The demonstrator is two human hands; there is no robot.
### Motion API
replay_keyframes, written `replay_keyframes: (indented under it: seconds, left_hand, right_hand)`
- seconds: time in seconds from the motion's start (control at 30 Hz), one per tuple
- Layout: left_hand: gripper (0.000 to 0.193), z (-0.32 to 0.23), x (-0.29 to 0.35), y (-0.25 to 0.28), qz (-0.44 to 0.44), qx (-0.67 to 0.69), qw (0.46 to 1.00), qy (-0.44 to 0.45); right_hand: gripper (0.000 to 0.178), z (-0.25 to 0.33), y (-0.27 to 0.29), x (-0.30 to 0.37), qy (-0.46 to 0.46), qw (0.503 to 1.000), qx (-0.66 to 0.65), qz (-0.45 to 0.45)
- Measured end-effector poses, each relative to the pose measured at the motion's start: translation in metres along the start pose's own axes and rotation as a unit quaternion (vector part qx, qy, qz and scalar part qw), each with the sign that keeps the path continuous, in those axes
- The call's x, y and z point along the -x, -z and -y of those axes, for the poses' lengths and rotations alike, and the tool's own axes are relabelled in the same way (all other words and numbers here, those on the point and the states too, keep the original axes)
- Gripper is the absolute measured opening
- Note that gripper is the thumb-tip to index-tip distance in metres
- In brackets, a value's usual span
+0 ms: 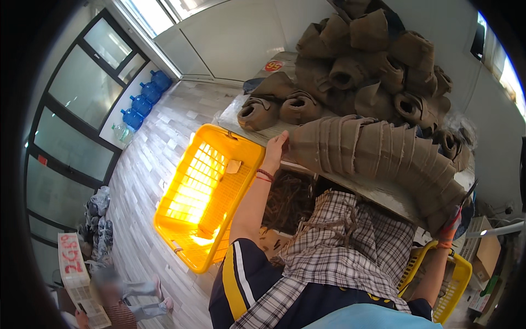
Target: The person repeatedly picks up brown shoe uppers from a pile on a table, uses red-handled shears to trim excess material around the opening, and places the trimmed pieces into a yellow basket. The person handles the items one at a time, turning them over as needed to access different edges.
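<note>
A long curved stack of nested brown tube-like pieces (378, 145), suede-like with rough pale edges, stretches between my two hands over the table edge. My left hand (278, 145), with a red cord at the wrist, closes on its left end. At the lower right end, my right hand (450, 227) grips the stack, its fingers partly hidden and covered in something red-orange. A thin dark pointed thing juts up beside that hand; I cannot make out what it is. Behind the stack, more rolled brown pieces (350, 71) are heaped on the table (392, 194).
A yellow plastic basket (174, 219) stands left of me, a second yellow basket (463, 271) at my right. Below the table edge, a dark bin (287, 200) holds brown scraps. Blue water bottles (141, 104) line the far wall. Another person (118, 301) is at lower left.
</note>
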State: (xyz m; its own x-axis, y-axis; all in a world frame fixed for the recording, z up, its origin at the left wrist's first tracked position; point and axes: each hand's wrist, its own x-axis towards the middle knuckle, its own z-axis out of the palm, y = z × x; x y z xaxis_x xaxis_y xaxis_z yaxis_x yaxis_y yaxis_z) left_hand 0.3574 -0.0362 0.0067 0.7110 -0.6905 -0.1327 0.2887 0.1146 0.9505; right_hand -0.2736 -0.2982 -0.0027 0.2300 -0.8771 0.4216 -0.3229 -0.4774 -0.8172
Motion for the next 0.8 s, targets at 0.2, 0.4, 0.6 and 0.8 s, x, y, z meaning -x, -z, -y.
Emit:
replay_keyframes:
  seconds: [0.2, 0.4, 0.6, 0.8]
  left_hand:
    - [0.017, -0.059, -0.006, 0.02, -0.372, -0.481, 0.686, -0.399]
    - [0.035, -0.088, -0.033, 0.066, -0.218, -0.545, 0.769, -0.254]
    - [0.034, -0.158, 0.005, 0.097, -0.253, -0.345, 0.874, -0.231]
    - [0.042, -0.18, 0.112, 0.119, -0.142, 0.101, 0.979, -0.109]
  right_hand:
    - [0.043, 0.05, -0.001, 0.005, -0.087, 0.946, -0.302, -0.073]
    - [0.043, 0.034, 0.015, 0.017, -0.077, 0.994, -0.06, -0.054]
    - [0.043, 0.067, 0.024, 0.028, -0.206, 0.932, -0.279, -0.103]
    - [0.037, 0.033, 0.047, 0.045, -0.18, 0.947, -0.241, -0.116]
